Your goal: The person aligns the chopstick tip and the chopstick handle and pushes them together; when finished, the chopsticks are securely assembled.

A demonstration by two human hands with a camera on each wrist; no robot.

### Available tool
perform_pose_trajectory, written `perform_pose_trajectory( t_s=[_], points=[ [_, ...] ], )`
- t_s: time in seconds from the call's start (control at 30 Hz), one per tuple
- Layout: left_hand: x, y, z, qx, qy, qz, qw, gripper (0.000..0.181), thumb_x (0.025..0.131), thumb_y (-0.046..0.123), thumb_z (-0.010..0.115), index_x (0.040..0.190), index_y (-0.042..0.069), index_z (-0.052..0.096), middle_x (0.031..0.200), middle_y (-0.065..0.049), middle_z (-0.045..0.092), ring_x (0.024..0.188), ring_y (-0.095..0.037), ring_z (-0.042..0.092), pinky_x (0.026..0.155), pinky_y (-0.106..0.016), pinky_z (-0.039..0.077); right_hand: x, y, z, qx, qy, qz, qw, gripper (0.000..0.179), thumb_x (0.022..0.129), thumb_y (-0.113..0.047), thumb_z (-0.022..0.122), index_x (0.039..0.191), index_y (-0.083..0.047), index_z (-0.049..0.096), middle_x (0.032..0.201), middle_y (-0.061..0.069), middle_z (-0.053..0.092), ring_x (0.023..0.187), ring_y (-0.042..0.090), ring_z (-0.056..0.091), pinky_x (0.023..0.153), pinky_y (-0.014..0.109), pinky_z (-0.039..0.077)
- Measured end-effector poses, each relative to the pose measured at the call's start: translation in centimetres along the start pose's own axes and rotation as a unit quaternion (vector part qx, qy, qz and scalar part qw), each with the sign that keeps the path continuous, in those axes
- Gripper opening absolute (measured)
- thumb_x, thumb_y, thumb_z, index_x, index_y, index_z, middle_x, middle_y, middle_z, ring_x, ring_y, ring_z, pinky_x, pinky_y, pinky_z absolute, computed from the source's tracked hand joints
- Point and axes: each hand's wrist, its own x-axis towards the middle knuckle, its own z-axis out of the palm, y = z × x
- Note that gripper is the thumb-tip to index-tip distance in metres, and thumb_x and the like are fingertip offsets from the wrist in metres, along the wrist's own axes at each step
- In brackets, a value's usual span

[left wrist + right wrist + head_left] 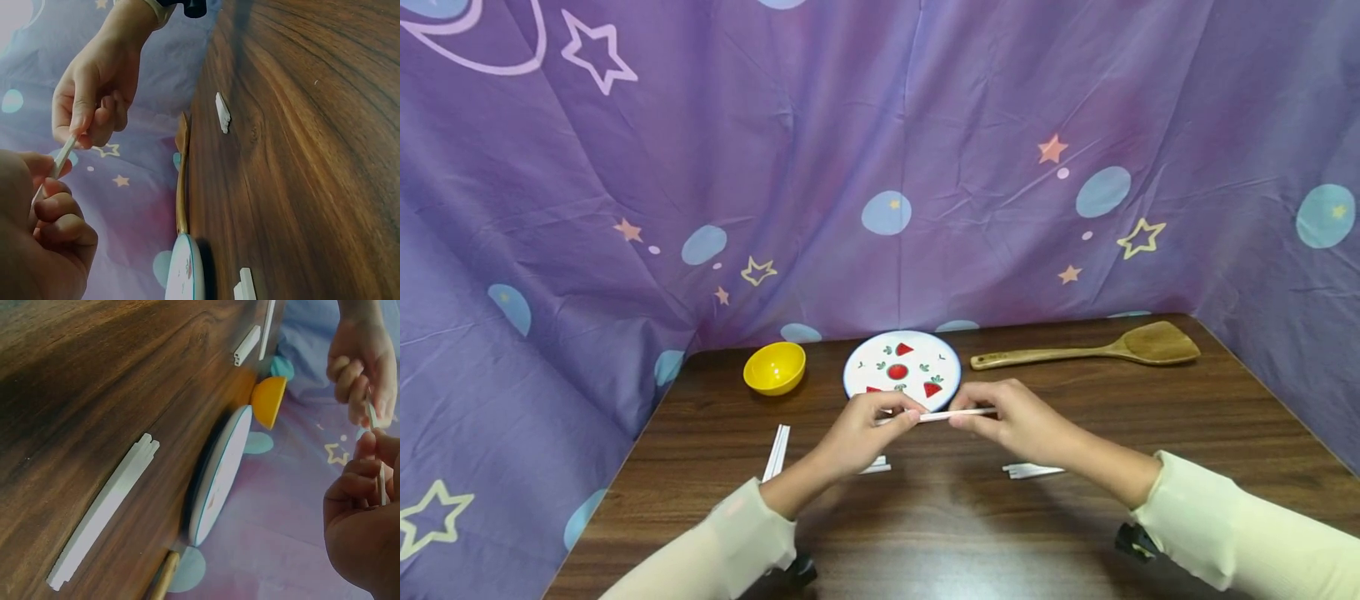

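A slim white stick [955, 413] is held level above the table, just in front of the plate. My left hand [867, 433] pinches its left end between thumb and fingers, while my right hand [1018, 421] pinches the right part. In the left wrist view the stick [62, 156] spans the short gap between both hands. More white sticks lie on the table: a group [777, 452] left of my left wrist, another [877, 467] partly hidden under the left hand, and a third [103, 512] below the right hand.
At the back of the brown wooden table [925, 533] stand a yellow bowl [775, 368] and a white plate [865, 362] with fruit pictures. A wooden spatula [1157, 343] lies back right. Purple patterned cloth [820, 167] hangs behind and along the sides.
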Motion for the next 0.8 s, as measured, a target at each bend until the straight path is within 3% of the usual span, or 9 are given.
perform_pose_trajectory(
  t_s=[0.17, 0.3, 0.4, 0.6, 0.8],
  points=[
    [-0.5, -0.2, -0.3, -0.003, -0.021, -0.019, 0.9996, 0.018, 0.103, 0.012, 0.062, 0.110, 0.001, 0.074, 0.084, -0.018, 0.068, 0.070, -0.007, 0.056, 0.064, -0.022, 0.048, 0.0, 0.4, -0.7, 0.054, -0.002, 0.039, 0.9978, 0.009, 0.094, -0.011, 0.074, 0.091, -0.019, 0.071, 0.076, 0.000, 0.066, 0.068, 0.007, 0.059, 0.061, 0.026, 0.051],
    [-0.8, -0.3, -0.4, -0.033, -0.047, -0.038, 0.9976, 0.016, 0.102, 0.010, 0.064, 0.109, -0.003, 0.070, 0.071, -0.016, 0.063, 0.060, -0.012, 0.057, 0.057, -0.029, 0.054, 0.2, 0.6, -1.4, 0.104, 0.006, 0.063, 0.9925, 0.002, 0.095, -0.008, 0.073, 0.093, -0.009, 0.072, 0.077, 0.009, 0.067, 0.064, 0.011, 0.060, 0.054, 0.030, 0.053],
    [-0.9, -0.4, -0.2, -0.051, -0.064, -0.046, 0.9956, 0.016, 0.100, 0.007, 0.066, 0.108, -0.006, 0.068, 0.075, -0.016, 0.069, 0.065, -0.013, 0.064, 0.062, -0.034, 0.059, 0.4, 0.8, -1.6, 0.137, 0.016, 0.074, 0.9877, 0.006, 0.096, -0.006, 0.071, 0.096, 0.000, 0.071, 0.078, 0.011, 0.068, 0.066, 0.014, 0.065, 0.057, 0.033, 0.057],
    [-1.1, -0.2, 1.1, -0.090, -0.082, -0.086, 0.9888, 0.016, 0.097, 0.004, 0.067, 0.107, -0.008, 0.064, 0.091, -0.026, 0.071, 0.072, -0.008, 0.065, 0.061, -0.022, 0.053, 1.0, 0.9, -1.3, 0.195, 0.046, 0.091, 0.9754, 0.018, 0.094, 0.002, 0.070, 0.110, 0.008, 0.064, 0.087, 0.018, 0.069, 0.073, 0.018, 0.070, 0.066, 0.033, 0.061],
    [-1.3, 0.1, 2.5, -0.135, -0.070, -0.099, 0.9833, 0.018, 0.093, 0.000, 0.071, 0.104, -0.009, 0.060, 0.084, -0.007, 0.066, 0.066, -0.010, 0.060, 0.058, -0.022, 0.053, 1.9, 0.6, -0.3, 0.229, 0.073, 0.090, 0.9664, 0.034, 0.091, 0.007, 0.070, 0.121, 0.011, 0.055, 0.089, 0.016, 0.069, 0.072, 0.020, 0.070, 0.067, 0.034, 0.061]
  ],
)
